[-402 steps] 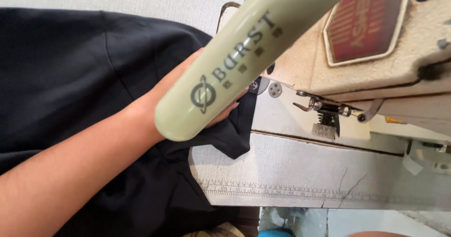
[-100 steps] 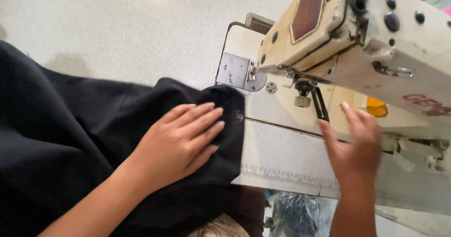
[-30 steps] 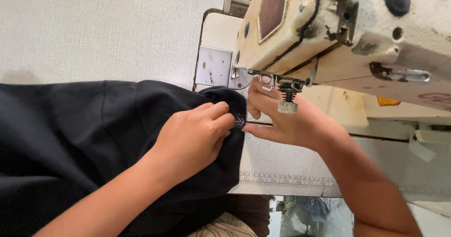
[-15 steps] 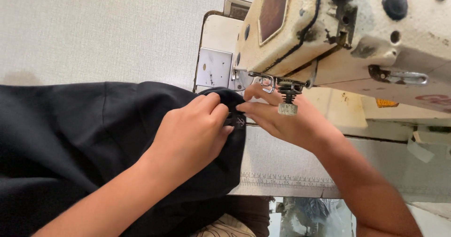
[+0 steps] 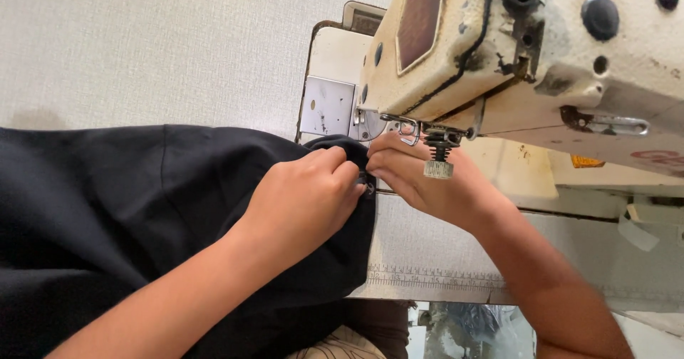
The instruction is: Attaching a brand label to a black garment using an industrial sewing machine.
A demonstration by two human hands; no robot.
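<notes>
Where the two hands meet at the middle of the frame, both are pinched onto the edge of a black garment [image 5: 142, 209], just below and left of the sewing machine's head [image 5: 541, 53]. The left hand [image 5: 306, 199] is curled into a loose fist with its fingertips gripping the fabric's folded edge; the right hand [image 5: 420, 181] comes in from the lower right, its fingers closed on the same edge from the other side, directly under the tension knob [image 5: 438, 161]. Something small and dark sits between the fingertips, too small to tell what it is.

From that grip the cloth spreads left and down, covering the left half of the frame and draping over the front of the pale table [image 5: 142, 45]. Its leading corner lies beside the metal plate [image 5: 326, 106] on the machine bed, not yet under the needle area, which the hands and head hide. Judging by this, the edge is being readied at the machine; no stitched seam is visible. A printed ruler strip [image 5: 434, 277] runs along the table's near edge.
</notes>
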